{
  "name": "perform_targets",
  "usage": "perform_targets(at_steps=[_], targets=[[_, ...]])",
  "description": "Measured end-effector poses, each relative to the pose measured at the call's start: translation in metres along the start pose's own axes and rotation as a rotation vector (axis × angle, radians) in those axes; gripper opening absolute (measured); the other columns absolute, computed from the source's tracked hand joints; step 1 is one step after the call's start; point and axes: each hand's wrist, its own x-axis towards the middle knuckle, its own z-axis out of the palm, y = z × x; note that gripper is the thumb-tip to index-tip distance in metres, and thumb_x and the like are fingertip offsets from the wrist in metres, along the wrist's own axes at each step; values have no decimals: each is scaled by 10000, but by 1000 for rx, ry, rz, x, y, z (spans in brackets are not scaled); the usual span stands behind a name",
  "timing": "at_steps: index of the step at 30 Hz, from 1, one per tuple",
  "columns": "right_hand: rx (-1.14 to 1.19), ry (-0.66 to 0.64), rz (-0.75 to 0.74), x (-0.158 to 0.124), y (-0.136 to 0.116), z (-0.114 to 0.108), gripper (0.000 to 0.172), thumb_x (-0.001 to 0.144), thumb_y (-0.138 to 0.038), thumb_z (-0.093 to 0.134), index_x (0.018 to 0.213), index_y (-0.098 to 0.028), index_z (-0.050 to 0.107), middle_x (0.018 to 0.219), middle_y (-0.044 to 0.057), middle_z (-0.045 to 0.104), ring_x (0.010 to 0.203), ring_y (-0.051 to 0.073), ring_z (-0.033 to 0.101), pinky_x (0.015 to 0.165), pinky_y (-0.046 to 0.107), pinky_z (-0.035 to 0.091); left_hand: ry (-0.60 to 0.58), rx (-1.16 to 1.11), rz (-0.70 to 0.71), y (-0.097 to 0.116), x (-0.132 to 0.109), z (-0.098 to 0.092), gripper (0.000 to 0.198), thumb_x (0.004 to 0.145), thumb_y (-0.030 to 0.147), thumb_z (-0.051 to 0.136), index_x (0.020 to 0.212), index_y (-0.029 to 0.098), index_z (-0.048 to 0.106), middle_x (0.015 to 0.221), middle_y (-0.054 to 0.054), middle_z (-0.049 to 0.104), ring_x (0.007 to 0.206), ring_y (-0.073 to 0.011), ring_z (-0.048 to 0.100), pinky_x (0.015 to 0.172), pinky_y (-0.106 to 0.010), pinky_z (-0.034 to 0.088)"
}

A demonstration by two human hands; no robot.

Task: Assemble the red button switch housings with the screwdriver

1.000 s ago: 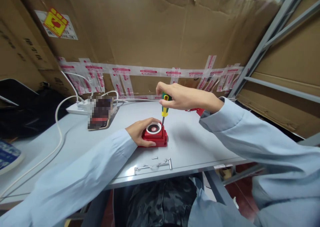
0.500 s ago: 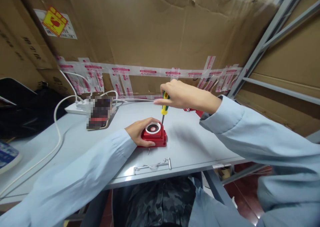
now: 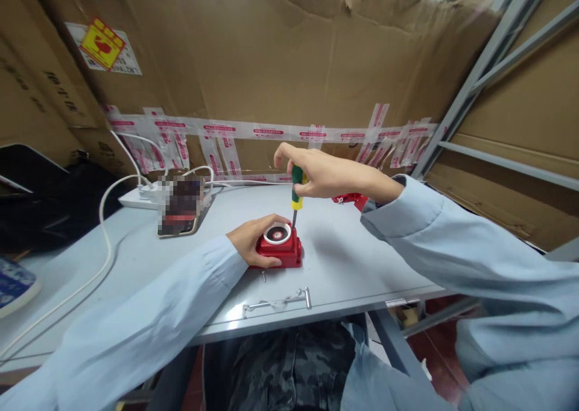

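Note:
A red box-shaped device (image 3: 283,255) with a white ring and a black round centre on top rests on the table. My left hand (image 3: 253,242) grips it from the left, thumb along its front and fingers behind. In my right hand (image 3: 312,171) is a screwdriver (image 3: 297,197) with a green and yellow handle, held upright by thumb and fingers while the index finger is lifted away. Its tip meets the device's top at the back right corner; the screw head there is too small to make out. A small screw (image 3: 264,276) lies just in front of the device.
A phone (image 3: 181,209) leans by a white power strip (image 3: 136,198) with cables at the back left. Red items (image 3: 350,200) lie behind my right wrist. A metal handle (image 3: 278,301) is at the table's front edge. Cardboard (image 3: 289,61) stands behind.
My right hand has shifted its fingers on the screwdriver, the index finger now lifting off, and the handle has turned to show more green. The small screw lies slightly further left.

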Motion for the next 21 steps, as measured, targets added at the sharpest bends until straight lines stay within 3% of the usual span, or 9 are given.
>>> perform_targets(at_steps=[2,5,9,13,16,18,21], targets=[[-13,-35,33,-1,0,-2,284,700,-99,647,940,-204,539,864,24,603,708,143,491,563,265,331,7,4,6,-1,0,0,662,642,385,717,1216,198,445,1114,-61,642,940,-222,636,865,-322,474],[-78,-22,104,-2,-1,-4,91,806,-240,591,862,-170,573,819,58,612,763,172,518,608,281,343,2,13,1,0,-1,0,670,644,381,716,1230,211,438,1140,-63,632,967,-228,629,880,-329,469],[-28,-56,77,-2,-3,-5,213,760,-136,566,971,-166,580,988,78,624,849,176,534,649,275,371,-28,13,-10,1,-1,-2,677,668,424,722,1243,213,434,1138,-66,632,975,-237,626,886,-343,468],[-43,-51,139,-1,-6,-7,96,809,-253,571,841,-163,587,863,80,622,790,183,536,614,286,360,-56,0,2,0,0,-3,683,677,428,733,1248,205,431,1119,-64,634,961,-232,623,877,-341,470],[-53,-59,128,-1,-7,-8,119,839,-205,511,927,-159,577,911,84,625,789,175,533,631,289,360,-65,7,-6,-2,0,-4,688,681,439,733,1253,209,425,1131,-68,634,971,-235,623,881,-342,468],[-8,-122,87,-1,-7,-9,269,779,-142,547,1046,-169,540,1016,79,614,804,165,532,616,274,365,-68,15,-8,-3,0,-4,686,686,445,728,1254,212,423,1145,-73,633,978,-237,624,884,-346,468],[-41,-116,96,-1,-7,-8,270,745,-212,618,1001,-167,542,958,74,606,811,180,522,597,274,353,-66,22,8,-5,0,-4,676,694,448,721,1253,211,423,1151,-74,634,970,-237,630,872,-342,474]])
